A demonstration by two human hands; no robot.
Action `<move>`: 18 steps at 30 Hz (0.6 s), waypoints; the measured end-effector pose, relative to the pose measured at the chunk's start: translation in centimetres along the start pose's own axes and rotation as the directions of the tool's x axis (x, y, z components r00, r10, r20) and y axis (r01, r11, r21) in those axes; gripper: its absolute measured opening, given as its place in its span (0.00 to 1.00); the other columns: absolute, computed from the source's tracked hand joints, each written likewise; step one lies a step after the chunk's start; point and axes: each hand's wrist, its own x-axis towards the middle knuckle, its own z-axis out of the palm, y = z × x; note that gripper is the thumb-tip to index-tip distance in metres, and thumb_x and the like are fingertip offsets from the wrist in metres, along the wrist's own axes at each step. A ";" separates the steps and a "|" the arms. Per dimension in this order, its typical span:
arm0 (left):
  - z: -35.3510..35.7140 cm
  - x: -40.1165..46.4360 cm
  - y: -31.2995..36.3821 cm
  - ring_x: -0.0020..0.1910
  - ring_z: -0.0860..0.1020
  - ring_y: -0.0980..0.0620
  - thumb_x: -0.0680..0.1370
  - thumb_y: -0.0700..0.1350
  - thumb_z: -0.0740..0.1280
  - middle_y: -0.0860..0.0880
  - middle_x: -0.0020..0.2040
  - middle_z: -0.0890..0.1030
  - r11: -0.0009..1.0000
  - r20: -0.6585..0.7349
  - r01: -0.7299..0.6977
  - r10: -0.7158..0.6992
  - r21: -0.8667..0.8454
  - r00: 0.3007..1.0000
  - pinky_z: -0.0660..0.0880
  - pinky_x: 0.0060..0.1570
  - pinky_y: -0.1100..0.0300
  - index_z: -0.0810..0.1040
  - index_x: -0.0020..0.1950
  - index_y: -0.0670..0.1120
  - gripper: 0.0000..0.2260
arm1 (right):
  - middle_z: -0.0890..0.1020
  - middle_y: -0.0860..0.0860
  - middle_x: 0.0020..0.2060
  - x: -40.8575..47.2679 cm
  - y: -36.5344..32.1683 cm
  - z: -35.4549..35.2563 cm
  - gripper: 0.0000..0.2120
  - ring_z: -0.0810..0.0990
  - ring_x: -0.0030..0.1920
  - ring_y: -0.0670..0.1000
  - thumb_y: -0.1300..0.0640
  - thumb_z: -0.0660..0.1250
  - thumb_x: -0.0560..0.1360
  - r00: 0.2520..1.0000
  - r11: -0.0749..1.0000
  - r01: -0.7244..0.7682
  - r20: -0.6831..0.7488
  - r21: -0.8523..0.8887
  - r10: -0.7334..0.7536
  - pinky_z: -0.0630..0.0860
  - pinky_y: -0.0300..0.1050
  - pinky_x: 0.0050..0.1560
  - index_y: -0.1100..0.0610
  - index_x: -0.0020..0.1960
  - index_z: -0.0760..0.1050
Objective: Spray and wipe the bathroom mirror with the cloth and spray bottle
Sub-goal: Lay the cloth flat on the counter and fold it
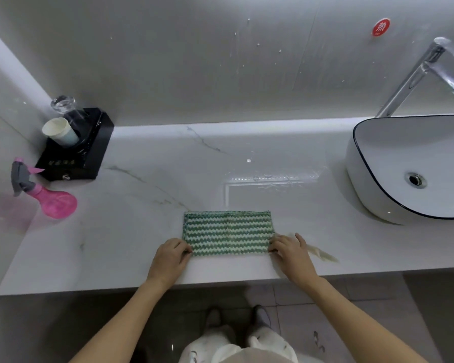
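— What containers do you see from up there, and what's in them?

— Far off to the left of my left grip (171, 255), a white paper cup (59, 132) sits tilted in a round hollow on top of a black box (75, 150), with a clear glass thing (63, 102) behind it; I can't tell if the cup holds anything. Well to the right of my right grip (291, 251) stands a white basin (409, 166) with a dark rim, nothing in it that I can make out but its metal drain. A chrome tap (419, 72) leans over it from the wall, and a red round sticker (381, 27) is stuck above.

— Anything near your hands?

— A pale streak (317, 251) lies on the tabletop (131, 231) just past my right grip. A wet patch glints beyond the cloth.

— And the task's things?

— The cloth (228, 233), green and white zigzag stripes, lies flat as a folded oblong between my two grips, near the front edge. Each grip pinches a near corner: left on the left corner, right on the right one. The pink spray bottle (47, 197) with a grey trigger lies well to the left, beside the black box. The mirror (194, 61) ahead shows white spots.
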 end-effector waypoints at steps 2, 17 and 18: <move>-0.2 0.2 0.1 0.44 0.76 0.53 0.75 0.45 0.68 0.51 0.44 0.80 1.000 0.001 0.006 -0.006 0.025 1.000 0.73 0.49 0.58 0.81 0.47 0.46 0.05 | 0.81 0.45 0.43 0.4 0.0 -0.2 0.06 0.75 0.54 0.45 0.62 0.73 0.70 1.000 1.000 -0.002 0.029 0.006 0.001 0.58 0.60 0.66 0.52 0.42 0.79; -2.3 6.5 -0.7 0.57 0.75 0.48 0.79 0.40 0.61 0.47 0.59 0.78 0.996 0.014 0.082 -0.082 0.043 0.996 0.69 0.57 0.56 0.75 0.63 0.45 0.14 | 0.62 0.49 0.73 7.0 -1.3 -2.0 0.20 0.52 0.75 0.51 0.58 0.55 0.81 0.948 0.970 -0.190 0.227 -0.152 0.221 0.45 0.53 0.73 0.53 0.72 0.62; -2.1 6.8 -0.7 0.59 0.74 0.48 0.78 0.39 0.61 0.47 0.60 0.77 0.997 0.038 0.061 -0.063 0.053 0.997 0.68 0.59 0.55 0.74 0.64 0.44 0.15 | 0.60 0.49 0.74 7.3 -1.4 -1.9 0.20 0.51 0.75 0.51 0.59 0.54 0.81 0.948 0.968 -0.191 0.227 -0.162 0.225 0.45 0.53 0.73 0.53 0.72 0.61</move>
